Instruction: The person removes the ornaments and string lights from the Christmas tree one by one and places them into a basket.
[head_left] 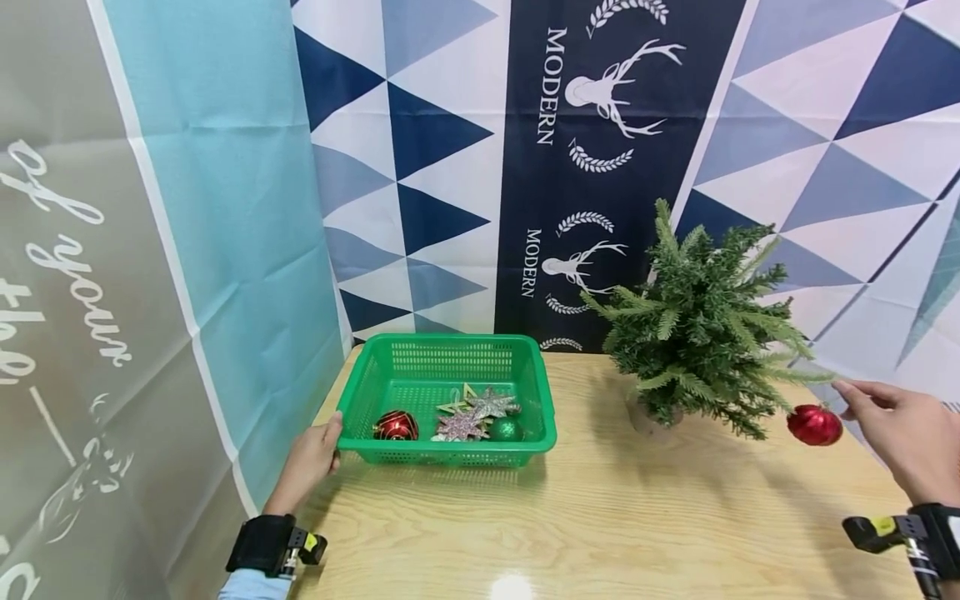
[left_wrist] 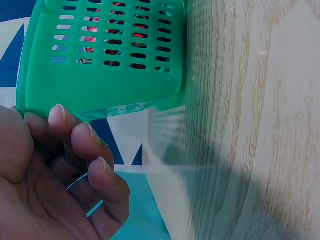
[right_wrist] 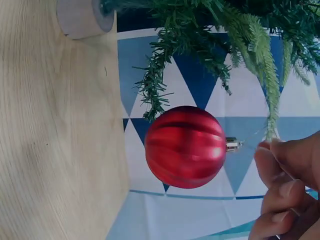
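My left hand (head_left: 313,454) grips the near left corner of a green plastic basket (head_left: 442,457), thumb on the rim and fingers curled beneath it. Over at the right, my right hand (head_left: 903,429) pinches a thin clear string at the tip of a light green branch (right_wrist: 270,100). From that string hangs a shiny red Christmas ball (right_wrist: 186,147) with a metallic cap, below the outer branches of a small artificial Christmas tree (head_left: 697,325). Inside the basket are a red ball with gold lines (head_left: 396,426), a green ball (head_left: 506,429) and glittery star ornaments (head_left: 491,403).
The tree stands on a pale round base (head_left: 652,417) at the right back of the wooden table (head_left: 570,525). Patterned cloth (head_left: 442,167) hangs behind the table, and another cloth (head_left: 232,208) runs along its left side.
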